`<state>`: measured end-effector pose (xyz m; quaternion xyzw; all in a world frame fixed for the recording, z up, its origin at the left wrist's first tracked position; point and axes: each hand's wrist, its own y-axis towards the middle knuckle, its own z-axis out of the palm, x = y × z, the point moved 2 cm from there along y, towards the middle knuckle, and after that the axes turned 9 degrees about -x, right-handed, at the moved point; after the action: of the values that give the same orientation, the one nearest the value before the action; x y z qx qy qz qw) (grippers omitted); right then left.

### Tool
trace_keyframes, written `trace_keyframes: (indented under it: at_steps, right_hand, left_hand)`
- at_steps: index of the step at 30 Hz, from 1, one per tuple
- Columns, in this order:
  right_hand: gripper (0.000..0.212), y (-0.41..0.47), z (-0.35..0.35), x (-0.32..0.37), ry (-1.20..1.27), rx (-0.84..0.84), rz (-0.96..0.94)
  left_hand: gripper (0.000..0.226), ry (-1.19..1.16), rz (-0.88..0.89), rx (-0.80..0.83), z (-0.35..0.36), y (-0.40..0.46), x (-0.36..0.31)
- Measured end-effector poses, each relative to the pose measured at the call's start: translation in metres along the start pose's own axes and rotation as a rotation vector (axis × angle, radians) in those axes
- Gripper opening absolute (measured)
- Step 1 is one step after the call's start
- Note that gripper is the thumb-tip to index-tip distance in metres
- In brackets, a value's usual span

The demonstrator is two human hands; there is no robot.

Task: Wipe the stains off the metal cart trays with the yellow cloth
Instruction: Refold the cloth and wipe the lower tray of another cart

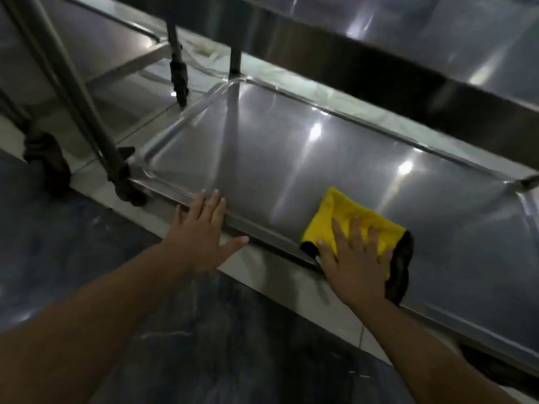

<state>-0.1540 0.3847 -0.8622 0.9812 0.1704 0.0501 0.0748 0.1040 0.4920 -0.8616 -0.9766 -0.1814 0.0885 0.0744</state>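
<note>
The lowest metal cart tray (262, 147) fills the middle of the view, shiny with light glare; I see no clear stains on it. A folded yellow cloth (341, 217) with a dark underside lies on the tray near its front rim. My right hand (357, 258) presses flat on the cloth with fingers spread. To its left, my left hand (201, 231) rests open, fingertips on the tray's front rim.
An upper cart tray (408, 33) overhangs at the top right. A second cart's tray (73, 53) and slanted legs (73, 91) with dark castors (48, 158) stand at the left. A castor stem (178, 71) hangs behind the tray corner. Dark and pale floor tiles lie below.
</note>
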Motion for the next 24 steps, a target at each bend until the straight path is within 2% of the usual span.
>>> trace_keyframes:
  at_steps: [2, 5, 8, 11, 13, 15, 18, 21, 24]
  right_hand:
    - [0.066, 0.026, 0.015, 0.049, 0.051, 0.078, -0.09]
    - [0.066, 0.049, 0.023, 0.111, 0.107, 0.136, -0.244]
    - [0.065, 0.052, 0.019, 0.089, 0.052, 0.136, -0.321]
    - [0.071, 0.041, 0.01, 0.022, -0.026, 0.14, -0.205]
    - [0.072, 0.033, 0.005, -0.004, -0.047, 0.156, -0.094]
    - [0.073, 0.031, 0.006, -0.001, -0.031, 0.168, -0.012]
    - [0.074, 0.039, 0.012, 0.041, 0.0, 0.159, 0.021]
    - [0.063, 0.061, 0.025, 0.116, 0.064, 0.156, -0.103]
    - [0.06, 0.084, 0.038, 0.207, 0.127, 0.229, -0.267]
  left_hand:
    - [0.114, 0.027, 0.023, 0.006, -0.003, 0.002, 0.005]
    - [0.095, 0.056, 0.032, -0.04, -0.008, 0.004, 0.005]
    - [0.086, 0.071, -0.041, -0.182, -0.02, 0.006, 0.024]
    - [0.096, 0.152, -0.165, -0.148, -0.026, 0.008, 0.063]
    - [0.103, 0.188, -0.132, -0.127, -0.019, 0.004, 0.074]
    - [0.108, 0.202, -0.092, -0.162, -0.012, 0.002, 0.076]
    - [0.115, 0.234, -0.086, -0.177, -0.004, 0.002, 0.079]
    - [0.112, 0.234, -0.103, -0.177, -0.002, 0.003, 0.079]
    - [0.103, 0.184, -0.126, -0.202, 0.001, 0.001, 0.075]
